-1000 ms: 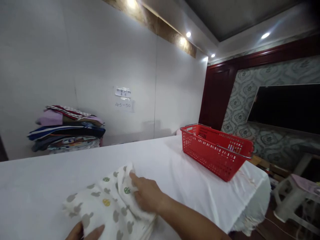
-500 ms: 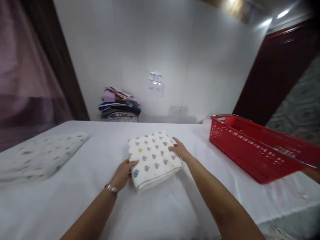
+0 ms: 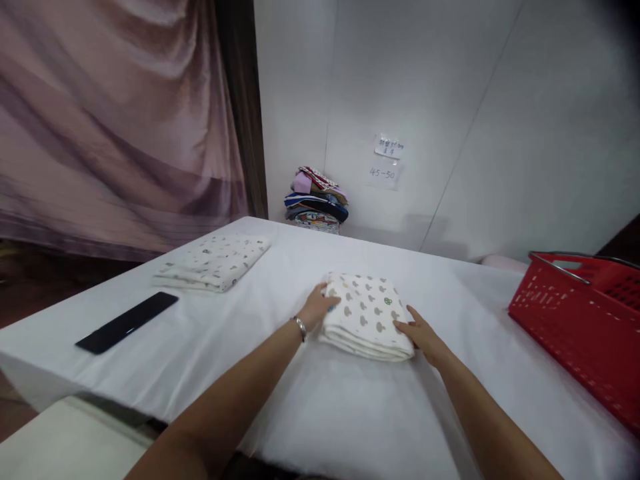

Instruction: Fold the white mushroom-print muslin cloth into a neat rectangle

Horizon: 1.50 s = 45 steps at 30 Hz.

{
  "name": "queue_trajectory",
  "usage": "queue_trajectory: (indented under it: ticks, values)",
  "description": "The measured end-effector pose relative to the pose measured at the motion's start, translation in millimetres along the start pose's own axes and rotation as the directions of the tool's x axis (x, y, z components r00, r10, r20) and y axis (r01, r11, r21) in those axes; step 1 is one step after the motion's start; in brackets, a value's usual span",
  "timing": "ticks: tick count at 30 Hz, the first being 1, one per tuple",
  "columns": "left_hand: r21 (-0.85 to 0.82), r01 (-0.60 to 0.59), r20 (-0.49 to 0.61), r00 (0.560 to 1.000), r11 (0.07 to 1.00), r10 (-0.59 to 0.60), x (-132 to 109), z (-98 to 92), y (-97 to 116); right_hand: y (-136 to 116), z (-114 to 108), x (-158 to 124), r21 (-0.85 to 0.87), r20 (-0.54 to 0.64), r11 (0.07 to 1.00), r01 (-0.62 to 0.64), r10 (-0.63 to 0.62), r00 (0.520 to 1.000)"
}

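Note:
A folded white cloth [image 3: 367, 313] with small grey mushroom-like prints lies on the white-covered table [image 3: 350, 413] in front of me. My left hand [image 3: 317, 308] grips its left edge, thumb on top and the other fingers at the side or beneath. At the right edge, my right hand [image 3: 417, 330] holds the cloth the same way, with its fingertips partly hidden. Farther left on the table rests another folded printed cloth [image 3: 220, 260], flat and apart from my hands.
A black flat slab [image 3: 127, 322] lies near the table's left edge. The red perforated basket [image 3: 575, 320] stands at the right. Behind the table is a pile of folded fabrics [image 3: 317, 200] by the wall, and a pink curtain [image 3: 125, 120] hangs at the left.
My view has swung left, bringing the black slab and more of the curtain into sight. Both hands stay on the folded cloth, which has turned slightly.

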<state>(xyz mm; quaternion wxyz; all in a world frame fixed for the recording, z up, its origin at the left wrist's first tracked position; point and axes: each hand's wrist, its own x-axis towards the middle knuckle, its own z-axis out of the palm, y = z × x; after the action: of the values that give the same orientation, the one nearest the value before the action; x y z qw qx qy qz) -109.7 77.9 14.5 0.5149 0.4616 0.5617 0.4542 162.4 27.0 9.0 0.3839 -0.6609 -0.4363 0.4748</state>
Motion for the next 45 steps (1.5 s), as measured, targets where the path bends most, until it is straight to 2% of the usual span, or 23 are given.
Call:
queue_trajectory:
  ticks: [1,3,5,8,11,12,14,17,20,23,26,30,33,35,41,43,45]
  values:
    - [0.039,-0.024,-0.044,0.999,0.999,0.026,10,-9.7,6,-1,9,-6,0.069,0.058,0.998,0.0,-0.004,0.998]
    - [0.109,0.006,-0.082,0.997,0.994,0.002,25,-32.6,12,-2,30,-17,0.176,0.148,0.984,0.011,-0.037,0.988]
    - [0.136,0.054,-0.117,0.992,0.989,-0.038,32,-53.9,9,0,47,-24,0.221,0.173,0.975,0.023,-0.062,0.983]
    - [0.135,0.05,-0.141,0.99,0.99,-0.031,25,-70.8,-8,11,59,-24,0.223,0.132,0.974,0.049,-0.08,0.988]
    - [0.105,-0.046,-0.156,0.986,0.993,0.062,6,-71.0,-27,22,56,-22,0.106,-0.021,0.98,0.166,-0.165,0.986]
    - [0.096,-0.076,-0.174,0.98,0.992,0.092,0,-70.0,-32,24,54,-22,0.028,-0.092,0.971,0.239,-0.235,0.968]
    - [0.086,-0.12,-0.221,0.966,0.989,0.136,-10,-69.1,-38,26,51,-27,-0.138,-0.175,0.906,0.401,-0.421,0.89]
    - [0.17,-0.269,-0.253,0.918,0.948,0.306,-19,-71.2,-39,22,53,-40,-0.266,-0.101,0.758,0.596,-0.637,0.765]
    - [0.385,-0.468,-0.122,0.828,0.795,0.547,-23,-73.1,-37,15,63,-53,-0.295,0.039,0.661,0.69,-0.713,0.7]
    - [0.525,-0.577,0.119,0.778,0.626,0.617,-27,-72.9,-35,2,76,-63,-0.331,0.168,0.597,0.731,-0.725,0.668]
    - [0.548,-0.643,0.289,0.746,0.536,0.6,-28,-73.6,-34,-16,90,-67,-0.463,0.277,0.518,0.719,-0.686,0.672]
    - [0.574,-0.665,0.347,0.726,0.478,0.593,-28,-75.9,-34,-34,106,-62,-0.656,0.394,0.327,0.68,-0.619,0.679]
    - [0.62,-0.672,0.38,0.71,0.405,0.593,-28,-76.1,-34,-37,114,-57,-0.736,0.424,0.243,0.632,-0.563,0.709]
    - [0.64,-0.673,0.399,0.703,0.37,0.589,-28,-75.3,-34,-35,117,-54,-0.756,0.427,0.229,0.613,-0.538,0.727]
    - [0.657,-0.686,0.421,0.677,0.311,0.603,-27,-73.9,-34,-29,121,-50,-0.783,0.43,0.177,0.596,-0.538,0.725]
    - [0.663,-0.686,0.427,0.674,0.298,0.603,-27,-73.7,-33,-27,121,-49,-0.784,0.403,0.205,0.587,-0.551,0.731]
    - [0.667,-0.685,0.433,0.676,0.292,0.596,-27,-73.3,-33,-25,119,-47,-0.749,0.379,0.281,0.599,-0.56,0.737]
